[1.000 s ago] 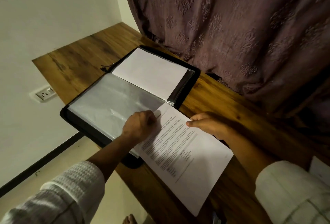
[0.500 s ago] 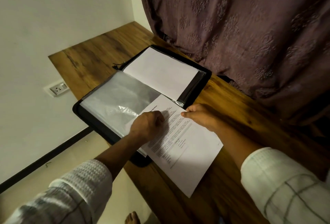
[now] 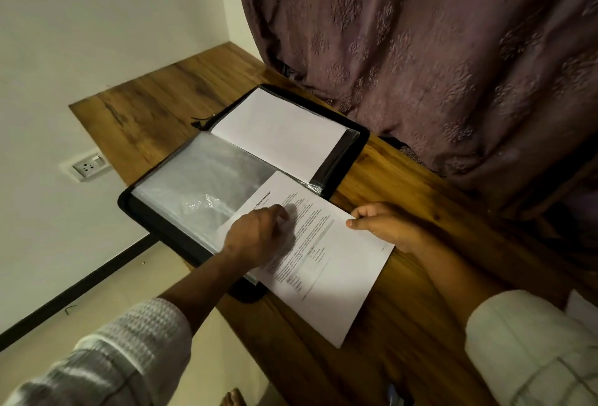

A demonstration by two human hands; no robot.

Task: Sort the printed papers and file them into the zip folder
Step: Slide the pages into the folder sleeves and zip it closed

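Observation:
A black zip folder (image 3: pixel 129 211) lies open on the wooden desk (image 3: pixel 155 107). Its far half holds a blank-looking white sheet (image 3: pixel 281 133). The near half shows a clear plastic sleeve (image 3: pixel 200 185). A printed paper (image 3: pixel 339 282) lies slanted, its top over the sleeve and its lower part on the desk. My left hand (image 3: pixel 259 237) sits at the sleeve's near edge with curled fingers, on top of the sheet; the fingertips are hidden. My right hand (image 3: pixel 385 227) pinches the paper's right edge, thumb on top.
A purple patterned curtain (image 3: pixel 420 49) hangs along the desk's far side, touching the folder's far corner. A wall socket (image 3: pixel 87 166) sits below the desk's left end. Something white (image 3: pixel 582 308) shows at the right edge, above my sleeve. The desk's near edge drops to the floor.
The printed paper has slid up and left, further over the sleeve. Both hands moved with it, and my view shifted a little.

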